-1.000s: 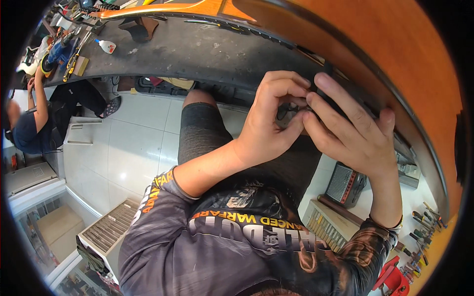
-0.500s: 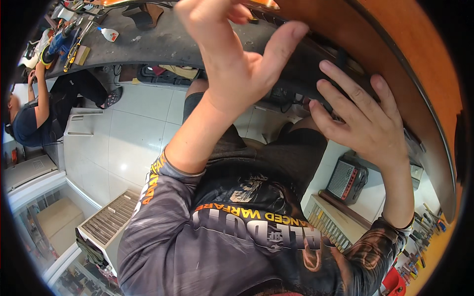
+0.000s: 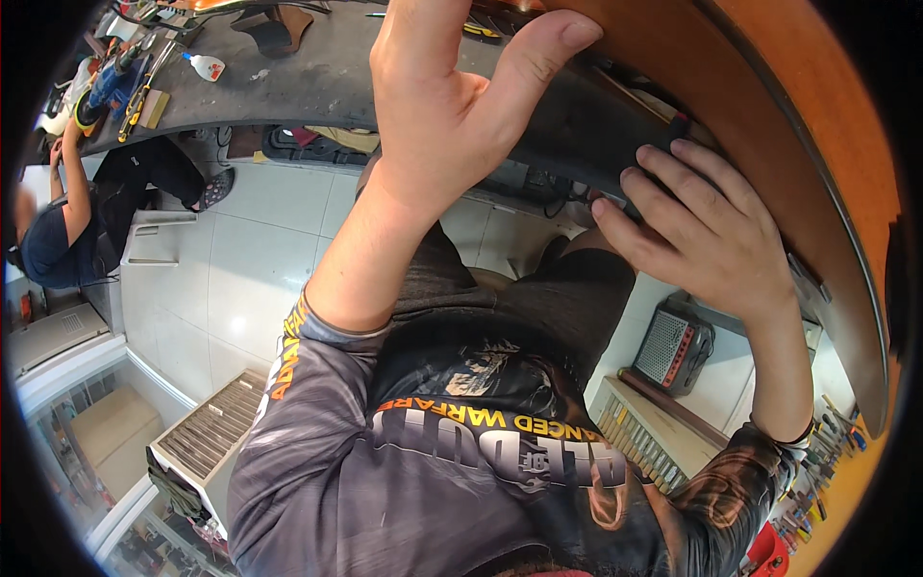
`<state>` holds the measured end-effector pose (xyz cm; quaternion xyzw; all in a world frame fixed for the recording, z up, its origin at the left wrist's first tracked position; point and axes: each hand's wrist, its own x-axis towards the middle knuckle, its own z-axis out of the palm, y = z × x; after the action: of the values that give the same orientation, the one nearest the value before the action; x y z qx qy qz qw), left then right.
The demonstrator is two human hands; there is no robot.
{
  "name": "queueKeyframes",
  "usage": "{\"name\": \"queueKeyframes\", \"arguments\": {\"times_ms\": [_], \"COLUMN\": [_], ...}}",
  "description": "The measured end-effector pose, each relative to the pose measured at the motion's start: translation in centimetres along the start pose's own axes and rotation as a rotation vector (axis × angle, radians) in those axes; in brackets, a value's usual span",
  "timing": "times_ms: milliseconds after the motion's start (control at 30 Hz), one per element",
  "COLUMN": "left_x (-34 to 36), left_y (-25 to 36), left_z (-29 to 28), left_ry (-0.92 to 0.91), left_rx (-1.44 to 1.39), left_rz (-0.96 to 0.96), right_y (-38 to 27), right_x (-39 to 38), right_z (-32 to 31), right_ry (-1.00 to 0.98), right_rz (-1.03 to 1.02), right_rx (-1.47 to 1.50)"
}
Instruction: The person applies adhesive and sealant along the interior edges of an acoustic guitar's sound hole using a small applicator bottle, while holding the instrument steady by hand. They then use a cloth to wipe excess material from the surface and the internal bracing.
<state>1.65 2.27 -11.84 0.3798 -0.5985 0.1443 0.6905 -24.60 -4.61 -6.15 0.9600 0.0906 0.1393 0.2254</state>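
A large glossy brown curved side (image 3: 740,106) fills the upper right; a black strip separates it from an orange face (image 3: 836,87). It looks like a guitar body, though most lies beyond the view. My left hand (image 3: 433,125) is raised over the dark workbench (image 3: 308,77), thumb spread wide toward the brown side and overlapping its edge. The other fingers of that hand are cut off at the top. Next to the lower edge of the brown side is my right hand (image 3: 707,221), fingers outstretched and slightly bent, holding nothing visible. Whether either hand touches the surface I cannot tell.
On the bench lie a white glue bottle (image 3: 206,66), a yellow-black cutter (image 3: 135,113) and a curved brown piece (image 3: 274,29). A co-worker (image 3: 67,221) sits at far left by a white stool (image 3: 159,236). A grey amplifier-like box (image 3: 668,346) stands on the floor.
My left hand has moved up, so its fingers have left the view. My right hand's fingers have drawn closer together, beside the brown side.
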Motion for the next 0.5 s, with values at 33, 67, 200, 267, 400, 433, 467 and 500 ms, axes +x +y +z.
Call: {"name": "queueKeyframes", "arguments": {"times_ms": [33,67,200,267,400,433,467,500], "left_x": [-0.1,-0.1,0.4,0.0,-0.1,0.4,0.7,0.6], "left_y": [-0.8,-1.2,0.2,-1.1,1.1,2.0,2.4,2.0], "left_z": [-0.2,-0.3,-0.1,-0.1,-0.7,-0.9,-1.0,-1.3], "left_ry": [-0.022,-0.045,-0.056,-0.002,-0.031,-0.065,-0.099,-0.098], "left_rx": [-0.032,-0.065,0.014,-0.06,0.005,0.074,0.144,0.155], "left_rz": [0.025,0.05,-0.033,0.052,-0.03,-0.104,-0.178,-0.177], "right_y": [0.2,0.3,0.8,0.7,0.5,0.6,0.6,0.7], "right_x": [0.0,0.0,0.0,0.3,0.3,0.3,0.4,0.6], "right_z": [-0.2,-0.3,-0.4,-0.4,-0.1,0.0,0.2,0.2], "right_ry": [-0.019,-0.037,-0.039,-0.055,-0.067,-0.057,-0.046,-0.038], "right_rz": [-0.007,-0.013,-0.024,-0.031,-0.038,-0.038,-0.038,-0.045], "right_rx": [-0.006,-0.012,-0.032,-0.018,-0.037,-0.038,-0.038,-0.036]}}
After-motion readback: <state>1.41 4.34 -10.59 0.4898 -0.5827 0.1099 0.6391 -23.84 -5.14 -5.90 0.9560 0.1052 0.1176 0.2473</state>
